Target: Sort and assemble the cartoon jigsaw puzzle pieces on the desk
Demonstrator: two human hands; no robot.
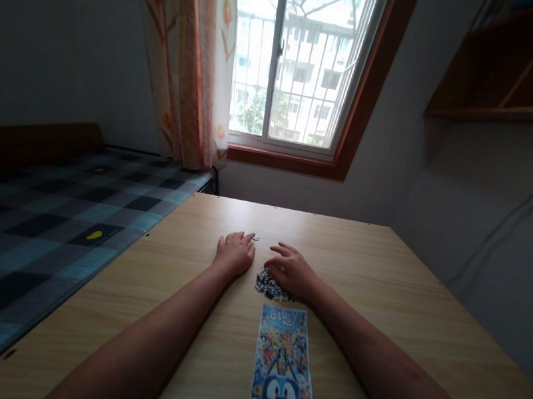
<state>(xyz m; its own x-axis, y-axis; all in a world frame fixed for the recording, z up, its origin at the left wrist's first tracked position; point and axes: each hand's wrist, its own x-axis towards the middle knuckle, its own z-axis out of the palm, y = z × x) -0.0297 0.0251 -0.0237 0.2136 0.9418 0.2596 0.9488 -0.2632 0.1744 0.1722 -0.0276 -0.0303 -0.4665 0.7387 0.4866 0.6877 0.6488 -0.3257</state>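
Observation:
A heap of small jigsaw puzzle pieces (pixel 269 285) lies on the wooden table. My right hand (pixel 291 271) is over the heap's right side, fingers apart and slightly curled, and covers part of it. To the left, my left hand (pixel 236 253) rests on the table with its fingers spread. A small light-blue puzzle piece (pixel 255 239) lies at the left hand's fingertips. Nearer to me is a colourful picture sheet (pixel 282 357) headed "BLUEY", with a blue cartoon dog at its bottom and slightly curled lower corners.
The pale wooden table (pixel 374 284) reaches to the wall under the window (pixel 314 58). On the left is a bed with a checked cover (pixel 71 216), close to the table's edge. A curtain (pixel 188 52) hangs beside the window, and a wooden shelf (pixel 513 110) is high on the right.

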